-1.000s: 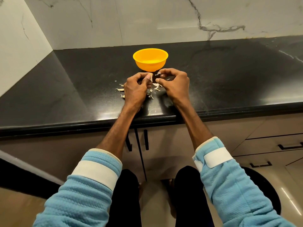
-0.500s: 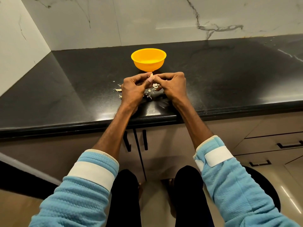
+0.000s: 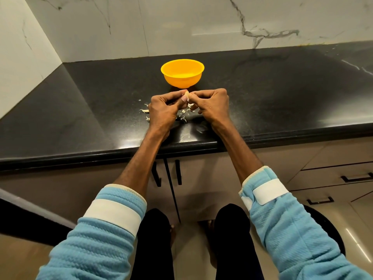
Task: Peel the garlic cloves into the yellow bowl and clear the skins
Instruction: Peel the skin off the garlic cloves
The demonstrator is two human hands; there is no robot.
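Garlic clove (image 3: 187,95) aside for a moment, the biggest thing before me is the black stone counter (image 3: 80,110), which runs from the corner on my left out to the right under a white marble-veined wall (image 3: 181,23). Below its front edge stand pale cabinet doors with dark bar handles (image 3: 178,172), and drawers (image 3: 333,174) lie off to my right. My forearms reach up from light blue sleeves (image 3: 282,229), each with a white band at the cuff. The yellow bowl (image 3: 182,72) sits upright on the counter just beyond my hands, apart from them; I cannot tell what lies inside it. My left hand (image 3: 164,109) and my right hand (image 3: 212,104) meet over the counter just short of the bowl, knuckles toward me. My left hand pinches the clove between thumb and fingertips, so that its pale tip pokes up between the two hands. My right hand's fingers are curled in against the same clove, pressing on it from the other side. Beneath and beside my hands, loose garlic skins (image 3: 184,115) lie scattered on the stone, with a few bigger curls (image 3: 145,111) just to the left of my left hand and some thin scraps (image 3: 184,137) nearer the counter's edge.
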